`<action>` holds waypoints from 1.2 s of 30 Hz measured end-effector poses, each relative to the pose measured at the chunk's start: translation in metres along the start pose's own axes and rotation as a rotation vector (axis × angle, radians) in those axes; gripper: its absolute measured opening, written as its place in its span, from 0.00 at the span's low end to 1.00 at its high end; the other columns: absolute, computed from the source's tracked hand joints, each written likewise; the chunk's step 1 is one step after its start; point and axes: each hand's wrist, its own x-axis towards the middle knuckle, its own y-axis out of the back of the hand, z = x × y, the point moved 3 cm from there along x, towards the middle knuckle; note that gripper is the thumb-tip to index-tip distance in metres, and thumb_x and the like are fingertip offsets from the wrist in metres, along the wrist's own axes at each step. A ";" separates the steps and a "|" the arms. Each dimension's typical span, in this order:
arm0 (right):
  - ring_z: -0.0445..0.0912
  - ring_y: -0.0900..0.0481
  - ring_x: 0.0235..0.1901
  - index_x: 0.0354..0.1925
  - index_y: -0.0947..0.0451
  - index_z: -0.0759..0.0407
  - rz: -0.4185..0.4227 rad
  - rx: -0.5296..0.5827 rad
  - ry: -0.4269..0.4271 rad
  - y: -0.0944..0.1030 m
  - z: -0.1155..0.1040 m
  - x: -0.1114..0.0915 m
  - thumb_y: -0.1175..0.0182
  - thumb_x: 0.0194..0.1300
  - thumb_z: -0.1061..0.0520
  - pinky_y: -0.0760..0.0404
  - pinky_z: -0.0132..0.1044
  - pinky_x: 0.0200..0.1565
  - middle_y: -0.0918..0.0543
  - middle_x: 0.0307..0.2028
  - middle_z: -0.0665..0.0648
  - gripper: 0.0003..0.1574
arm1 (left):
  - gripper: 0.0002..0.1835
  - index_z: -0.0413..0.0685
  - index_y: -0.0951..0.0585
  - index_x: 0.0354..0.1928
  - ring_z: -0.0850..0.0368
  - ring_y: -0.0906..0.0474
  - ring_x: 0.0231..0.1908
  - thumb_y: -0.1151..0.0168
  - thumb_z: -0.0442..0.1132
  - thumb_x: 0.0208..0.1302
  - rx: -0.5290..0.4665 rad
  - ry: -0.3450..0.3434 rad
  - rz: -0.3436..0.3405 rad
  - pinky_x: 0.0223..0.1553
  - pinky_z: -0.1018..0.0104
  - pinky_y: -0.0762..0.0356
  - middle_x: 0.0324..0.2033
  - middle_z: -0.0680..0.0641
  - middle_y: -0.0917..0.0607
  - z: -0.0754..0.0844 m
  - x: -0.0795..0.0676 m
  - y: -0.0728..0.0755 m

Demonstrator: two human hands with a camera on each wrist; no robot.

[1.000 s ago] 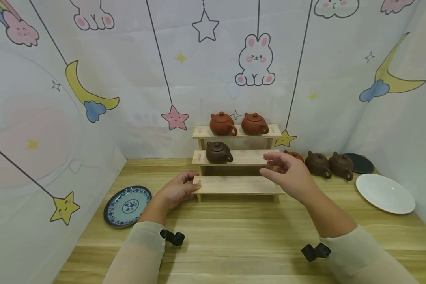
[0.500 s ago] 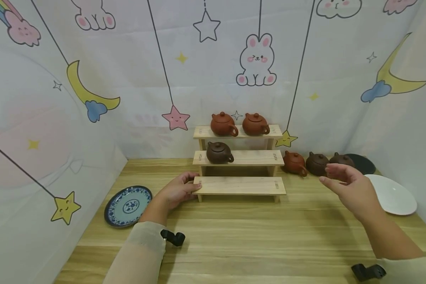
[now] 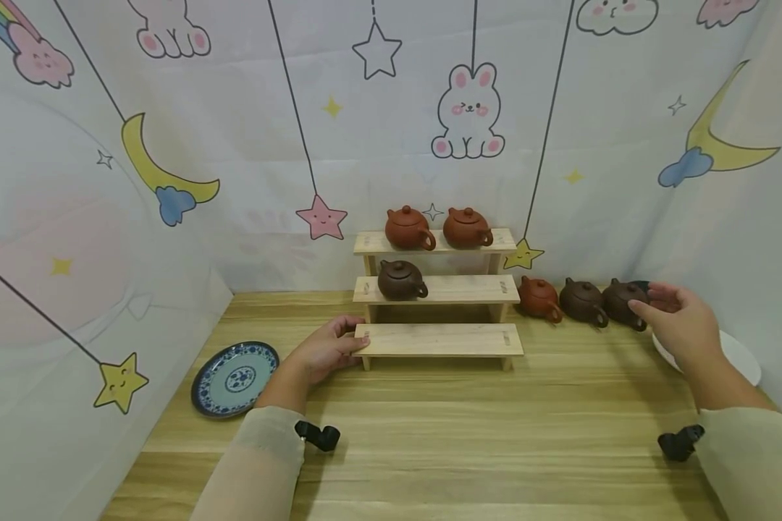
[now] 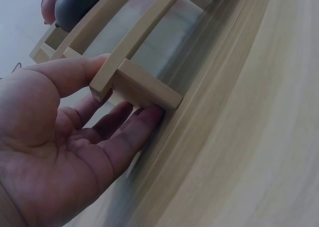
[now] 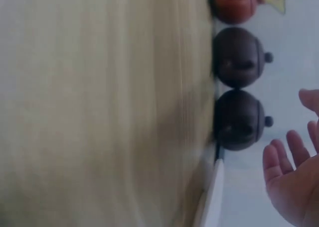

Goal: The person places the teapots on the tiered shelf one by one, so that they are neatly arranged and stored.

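Note:
A three-step wooden display stand stands mid-table. My left hand grips the left end of its lowest step, thumb on top and fingers against the leg, as the left wrist view shows near the step's end. Two reddish-brown teapots sit on the top step, and one dark brown teapot sits at the left of the middle step. My right hand holds nothing, its fingers spread beside the rightmost dark teapot. In the right wrist view that hand is apart from the teapot.
Left of that dark teapot, another dark teapot and a reddish one stand in a row along the back. A white plate lies partly behind my right hand. A blue-patterned plate lies on the left. A printed cloth hangs behind.
My right hand has moved from the stand's right end rightward to the rightmost dark teapot. My left hand has stayed on the stand, and the teapots have not moved.

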 end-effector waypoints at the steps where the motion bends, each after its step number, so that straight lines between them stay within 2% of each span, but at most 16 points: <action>1: 0.66 0.30 0.71 0.83 0.43 0.62 -0.005 -0.002 -0.011 0.000 0.000 0.004 0.44 0.75 0.27 0.18 0.53 0.57 0.32 0.78 0.68 0.57 | 0.34 0.42 0.37 0.79 0.48 0.22 0.64 0.37 0.36 0.78 -0.001 0.001 0.001 0.67 0.47 0.18 0.79 0.39 0.38 0.000 0.000 0.000; 4: 0.75 0.37 0.75 0.84 0.48 0.65 -0.033 -0.011 -0.019 0.000 0.001 0.017 0.44 0.77 0.30 0.26 0.70 0.66 0.40 0.80 0.76 0.58 | 0.33 0.42 0.37 0.79 0.48 0.22 0.64 0.37 0.36 0.78 -0.005 -0.001 0.001 0.66 0.48 0.17 0.79 0.39 0.38 0.000 0.000 0.000; 7: 0.77 0.40 0.75 0.84 0.51 0.68 -0.055 -0.030 -0.021 -0.001 0.003 0.029 0.43 0.77 0.31 0.30 0.72 0.69 0.43 0.80 0.78 0.60 | 0.34 0.42 0.37 0.79 0.48 0.22 0.63 0.37 0.36 0.78 -0.006 -0.002 -0.002 0.66 0.48 0.17 0.79 0.39 0.37 0.000 0.001 0.001; 13: 0.79 0.41 0.75 0.85 0.54 0.67 -0.072 -0.024 -0.029 -0.005 0.008 0.046 0.43 0.76 0.30 0.30 0.73 0.69 0.46 0.81 0.80 0.62 | 0.34 0.42 0.38 0.80 0.47 0.22 0.64 0.37 0.36 0.78 -0.008 -0.001 0.003 0.68 0.46 0.19 0.79 0.39 0.37 0.002 0.001 0.003; 17: 0.80 0.46 0.76 0.85 0.57 0.68 -0.098 -0.027 -0.046 -0.009 0.010 0.052 0.42 0.76 0.30 0.33 0.75 0.70 0.50 0.81 0.80 0.64 | 0.34 0.41 0.38 0.80 0.47 0.22 0.64 0.37 0.36 0.78 -0.009 -0.007 0.000 0.68 0.46 0.19 0.79 0.38 0.37 0.002 0.001 0.003; 20: 0.81 0.49 0.77 0.85 0.58 0.68 -0.122 -0.046 -0.062 -0.011 0.011 0.054 0.40 0.75 0.30 0.36 0.76 0.71 0.52 0.82 0.80 0.66 | 0.34 0.42 0.38 0.80 0.49 0.21 0.63 0.37 0.35 0.78 -0.008 -0.006 -0.001 0.67 0.48 0.18 0.79 0.39 0.37 0.002 0.001 0.002; 27: 0.82 0.53 0.77 0.84 0.57 0.71 -0.160 -0.170 -0.055 -0.015 0.017 0.058 0.41 0.75 0.28 0.42 0.77 0.73 0.52 0.80 0.82 0.66 | 0.33 0.41 0.37 0.79 0.50 0.21 0.61 0.37 0.35 0.77 -0.010 -0.003 -0.005 0.65 0.49 0.17 0.78 0.38 0.36 0.001 0.002 -0.001; 36: 0.82 0.51 0.76 0.84 0.54 0.71 -0.133 -0.205 -0.032 -0.016 0.021 0.058 0.42 0.75 0.27 0.42 0.77 0.73 0.51 0.80 0.83 0.65 | 0.33 0.41 0.36 0.79 0.50 0.21 0.62 0.37 0.34 0.77 -0.011 -0.002 0.002 0.66 0.47 0.18 0.78 0.39 0.36 -0.001 0.001 -0.002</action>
